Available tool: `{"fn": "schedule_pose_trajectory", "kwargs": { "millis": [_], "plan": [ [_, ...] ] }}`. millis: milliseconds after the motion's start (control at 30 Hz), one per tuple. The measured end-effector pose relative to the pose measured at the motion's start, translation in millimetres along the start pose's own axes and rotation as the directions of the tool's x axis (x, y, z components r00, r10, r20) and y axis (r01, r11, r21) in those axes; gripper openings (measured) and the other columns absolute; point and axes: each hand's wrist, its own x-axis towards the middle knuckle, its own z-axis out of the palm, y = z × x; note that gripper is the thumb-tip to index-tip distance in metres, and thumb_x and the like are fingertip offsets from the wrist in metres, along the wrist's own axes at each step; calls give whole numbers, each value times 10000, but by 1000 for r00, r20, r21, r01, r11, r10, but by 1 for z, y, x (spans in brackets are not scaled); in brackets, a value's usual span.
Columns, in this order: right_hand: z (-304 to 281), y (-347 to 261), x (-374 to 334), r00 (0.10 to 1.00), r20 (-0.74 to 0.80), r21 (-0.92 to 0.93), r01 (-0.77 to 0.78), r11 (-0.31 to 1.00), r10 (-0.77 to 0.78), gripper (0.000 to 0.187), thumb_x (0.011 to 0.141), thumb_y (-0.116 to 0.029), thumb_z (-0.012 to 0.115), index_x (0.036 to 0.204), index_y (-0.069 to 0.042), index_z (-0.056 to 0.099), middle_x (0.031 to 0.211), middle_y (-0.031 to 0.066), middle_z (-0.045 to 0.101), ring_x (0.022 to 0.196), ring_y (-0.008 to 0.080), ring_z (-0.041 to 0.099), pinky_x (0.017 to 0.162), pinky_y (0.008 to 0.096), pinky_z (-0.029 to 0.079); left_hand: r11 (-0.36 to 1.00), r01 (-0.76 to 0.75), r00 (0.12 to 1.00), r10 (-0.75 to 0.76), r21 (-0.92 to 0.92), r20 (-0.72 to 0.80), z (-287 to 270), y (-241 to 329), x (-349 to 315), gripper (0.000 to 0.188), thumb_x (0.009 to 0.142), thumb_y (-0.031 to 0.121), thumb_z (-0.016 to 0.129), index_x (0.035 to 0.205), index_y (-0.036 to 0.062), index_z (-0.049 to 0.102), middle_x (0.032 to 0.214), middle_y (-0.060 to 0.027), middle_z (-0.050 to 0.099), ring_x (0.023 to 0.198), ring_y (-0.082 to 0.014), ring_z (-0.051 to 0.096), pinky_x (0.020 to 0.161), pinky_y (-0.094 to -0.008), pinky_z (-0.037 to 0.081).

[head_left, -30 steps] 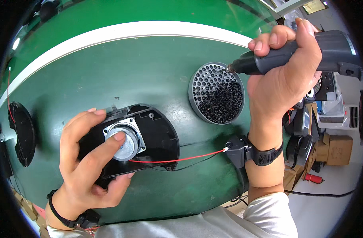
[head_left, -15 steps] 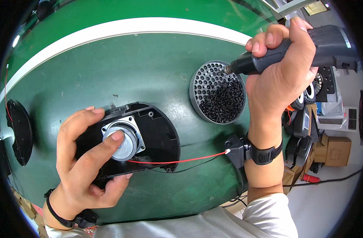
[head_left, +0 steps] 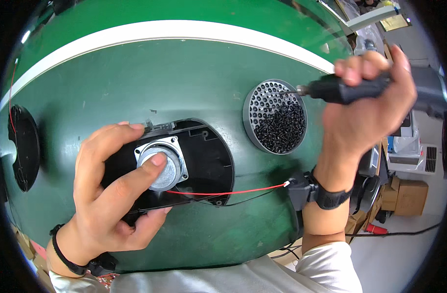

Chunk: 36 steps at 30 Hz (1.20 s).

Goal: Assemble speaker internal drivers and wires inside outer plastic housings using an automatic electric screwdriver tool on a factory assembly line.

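My left hand [head_left: 108,188] grips a black plastic housing [head_left: 208,156] by its left side, thumb pressed on the round metal back of a speaker [head_left: 167,171] seated inside. The speaker has a square flange with corner holes. A red wire [head_left: 228,191] and a black wire run from it to a small white connector [head_left: 286,184] near my right wrist. My right hand [head_left: 370,102] is wrapped around a dark electric screwdriver [head_left: 350,89], held sideways and slightly blurred. Its thin bit points left over a round grey screw tray [head_left: 250,124] with holes and a heap of black screws [head_left: 282,129].
A second black housing half [head_left: 25,149] with a red wire lies at the far left of the green work mat [head_left: 184,73]. A white strip [head_left: 184,30] crosses behind. Cardboard boxes [head_left: 411,198] and a black cable stand off to the right, beyond the table.
My right hand has drawn the screwdriver to the right, so its bit sits farther right over the tray. The housing and speaker appear slightly farther right, still under my left hand.
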Motion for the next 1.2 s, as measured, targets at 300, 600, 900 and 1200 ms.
{"fn": "schedule_pose_trajectory", "kwargs": {
  "millis": [300, 600, 900, 1200],
  "plan": [
    [-27, -59, 39, 738, 672, 326, -379, 866, 70, 303, 1021, -263, 460, 1213, -29, 462, 782, 66, 538, 630, 206, 580, 676, 403, 512, 997, -41, 999, 40, -66, -24, 2, -8, -2, 564, 591, 190, 762, 1119, 3, 707, 1244, -279, 559, 1057, -421, 593, 912, -503, 494],
    [16, -87, -26, 555, 803, 107, -493, 864, 217, 224, 908, -193, 599, 954, -53, 431, 765, 29, 502, 596, 136, 494, 680, 307, 454, 996, -66, 991, 59, -54, -122, 13, -14, -10, 584, 548, 180, 760, 1108, 23, 712, 1244, -265, 565, 1022, -407, 603, 856, -488, 513],
    [32, -76, -33, 478, 855, 133, -575, 807, 200, 405, 968, -353, 590, 1200, -112, 363, 857, 49, 498, 697, 201, 537, 741, 422, 461, 992, -117, 975, 106, -47, -194, 18, -22, -11, 568, 555, 163, 778, 1098, 15, 706, 1198, -254, 584, 946, -399, 626, 786, -471, 510],
    [39, -74, -36, 446, 878, 157, -609, 777, 172, 433, 1001, -358, 576, 1276, -135, 328, 894, 76, 507, 726, 236, 559, 749, 470, 462, 990, -137, 963, 123, -39, -239, 26, -24, -13, 563, 541, 176, 782, 1071, 5, 706, 1186, -244, 585, 941, -389, 633, 766, -459, 518]
  ]
}}
